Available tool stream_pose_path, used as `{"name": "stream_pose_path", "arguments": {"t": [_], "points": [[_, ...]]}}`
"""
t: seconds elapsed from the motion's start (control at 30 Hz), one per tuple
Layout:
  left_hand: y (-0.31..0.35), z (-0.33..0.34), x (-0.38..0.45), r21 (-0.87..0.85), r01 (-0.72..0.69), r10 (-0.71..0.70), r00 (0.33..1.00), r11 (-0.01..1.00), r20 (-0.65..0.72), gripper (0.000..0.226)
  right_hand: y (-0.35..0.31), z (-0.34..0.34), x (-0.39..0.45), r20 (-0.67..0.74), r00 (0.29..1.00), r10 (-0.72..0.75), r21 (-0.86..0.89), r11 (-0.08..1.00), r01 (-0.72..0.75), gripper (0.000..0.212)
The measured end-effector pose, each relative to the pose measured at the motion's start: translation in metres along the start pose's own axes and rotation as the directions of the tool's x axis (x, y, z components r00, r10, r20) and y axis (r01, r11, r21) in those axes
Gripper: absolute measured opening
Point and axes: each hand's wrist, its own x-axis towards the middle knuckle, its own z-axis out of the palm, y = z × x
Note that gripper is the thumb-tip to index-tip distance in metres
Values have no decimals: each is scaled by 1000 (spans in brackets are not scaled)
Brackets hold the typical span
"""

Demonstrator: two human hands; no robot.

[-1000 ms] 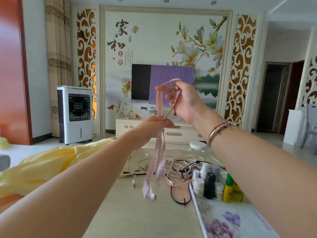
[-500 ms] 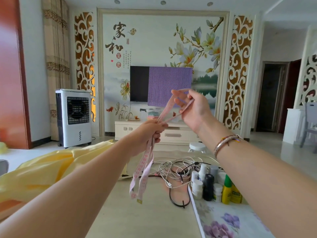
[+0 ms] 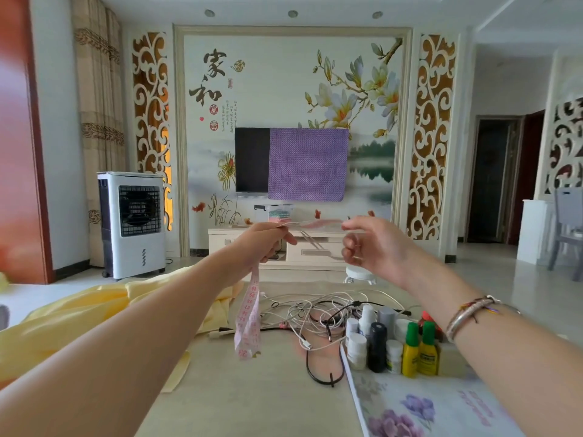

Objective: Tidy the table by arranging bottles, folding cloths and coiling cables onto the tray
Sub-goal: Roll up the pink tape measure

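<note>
Raised above a beige table (image 3: 252, 402), a left hand (image 3: 262, 242) pinches a pink cloth measuring tape (image 3: 250, 316) printed with red numerals, its loose end dangling over the tabletop; the right hand (image 3: 373, 247), fingers curled, holds the blurred stretch pulled level between both. A tangle of white and black cables (image 3: 318, 313) lies mid-table, small plastic bottles (image 3: 391, 345) stand at the far edge of a floral tray (image 3: 419, 408), and yellow cloth (image 3: 79, 323) drapes the left edge. The wall mural (image 3: 211, 77) behind bears calligraphy.
</note>
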Motion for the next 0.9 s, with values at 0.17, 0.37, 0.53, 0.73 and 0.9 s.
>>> {"name": "stream_pose_path", "arguments": {"t": [0.17, 0.37, 0.53, 0.73, 0.9], "points": [[4, 6, -1, 265, -45, 42, 999, 963, 17, 29, 10, 8, -5, 88, 993, 78, -623, 782, -6, 41], [14, 21, -7, 375, -94, 71, 995, 922, 75, 26, 20, 39, 5, 114, 992, -50, -599, 794, 108, 49], [18, 28, -11, 320, -86, 61, 994, 943, 88, 30, 40, 58, 17, 87, 994, -69, -224, 971, 87, 17], [20, 31, -16, 312, -6, -23, 996, 950, 88, 38, 56, 56, 13, 247, 968, -52, 39, 998, 44, 17], [15, 33, -15, 346, 34, -74, 992, 938, 104, 48, 61, 51, 11, 293, 955, -43, -3, 999, 46, 10]]}}
